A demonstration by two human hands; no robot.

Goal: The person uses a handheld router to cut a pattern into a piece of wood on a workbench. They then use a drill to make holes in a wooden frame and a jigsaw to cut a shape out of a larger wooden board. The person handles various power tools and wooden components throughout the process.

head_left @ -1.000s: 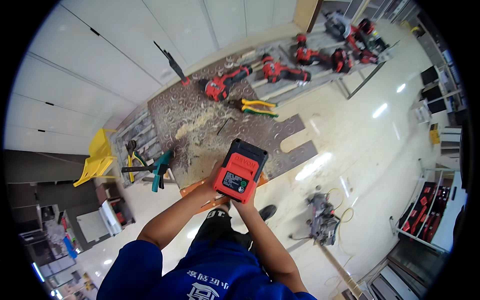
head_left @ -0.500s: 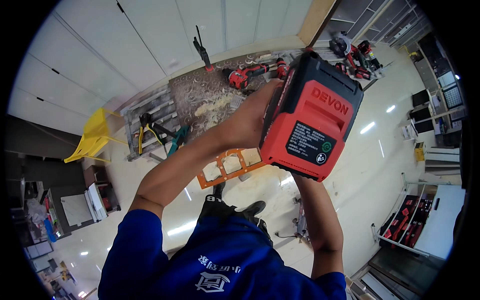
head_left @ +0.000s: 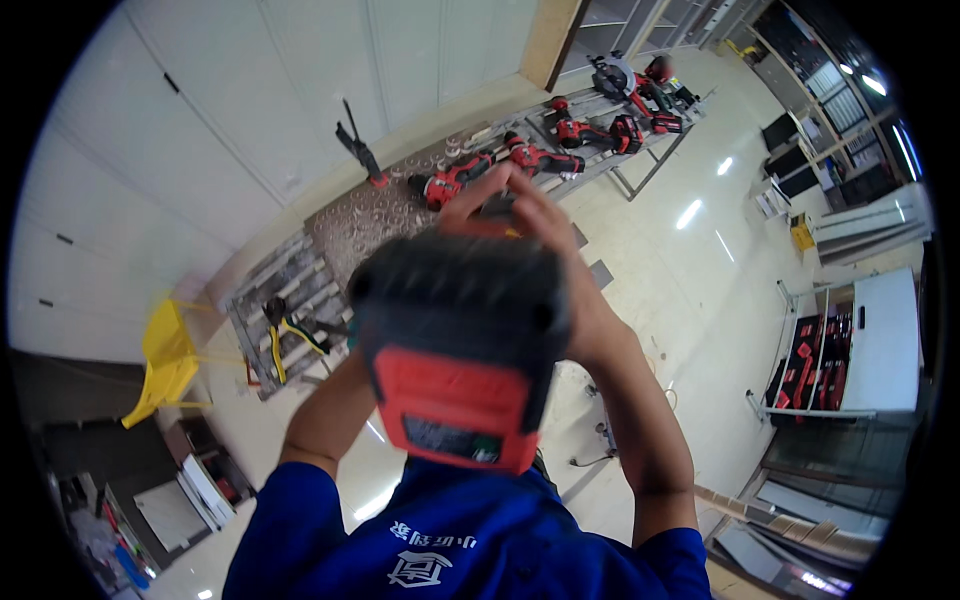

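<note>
A red-and-black battery pack (head_left: 458, 395) fills the middle of the view, close up and blurred, its label facing me. My right hand (head_left: 580, 290) is wrapped round its far right side. Bent fingers show above the top edge, in front of the bench. My left forearm (head_left: 330, 410) runs up behind the pack, which hides the left hand. Whatever joins the pack's far side is hidden as well.
Beyond, a low bench (head_left: 250, 290) carries red cordless tools (head_left: 455, 180), a circular saw (head_left: 612, 75) and yellow-handled pliers (head_left: 280, 340). A yellow stool (head_left: 165, 350) stands at left. At right is a rack (head_left: 815, 355) of red tools.
The pack has moved left and down and tipped, so its black top end now shows more. My left hand has gone from sight behind it, and my right hand has come into view.
</note>
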